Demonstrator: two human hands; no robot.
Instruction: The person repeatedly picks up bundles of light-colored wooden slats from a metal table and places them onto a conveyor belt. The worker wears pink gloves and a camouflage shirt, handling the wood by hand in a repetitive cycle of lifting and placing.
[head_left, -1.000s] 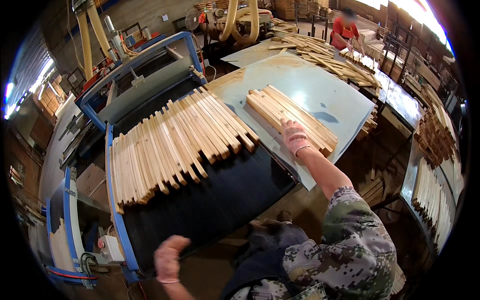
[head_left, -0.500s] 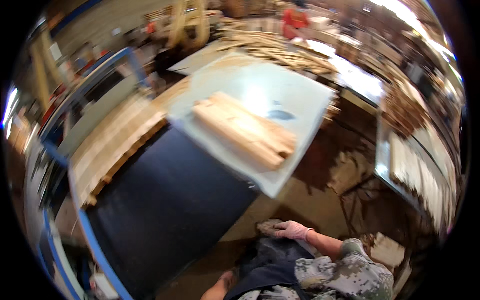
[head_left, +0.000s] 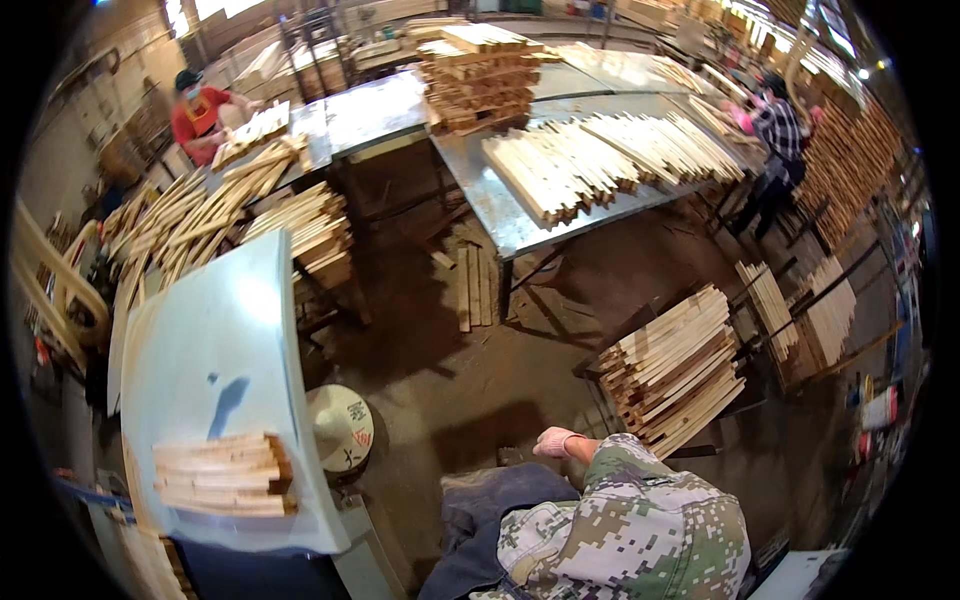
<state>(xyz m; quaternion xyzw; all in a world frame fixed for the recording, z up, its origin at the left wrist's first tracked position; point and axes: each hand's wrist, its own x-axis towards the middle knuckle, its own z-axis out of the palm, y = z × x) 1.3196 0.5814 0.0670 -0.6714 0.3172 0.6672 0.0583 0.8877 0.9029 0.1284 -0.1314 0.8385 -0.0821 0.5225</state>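
Hanging left of nearby stacked wooden strips (head_left: 675, 370), the right grip (head_left: 556, 442) shows too small to tell whether clenched.

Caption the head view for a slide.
A gloved right hand near stacked wood strips; more strips lie on the pale table at left.

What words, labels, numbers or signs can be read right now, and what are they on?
Round pale top beside the pale-blue table: dark and red handwritten marks, which I won't copy out.
Yellow patch on a person's red top: too small to read.
White-and-red object, right edge: any lettering too blurred.
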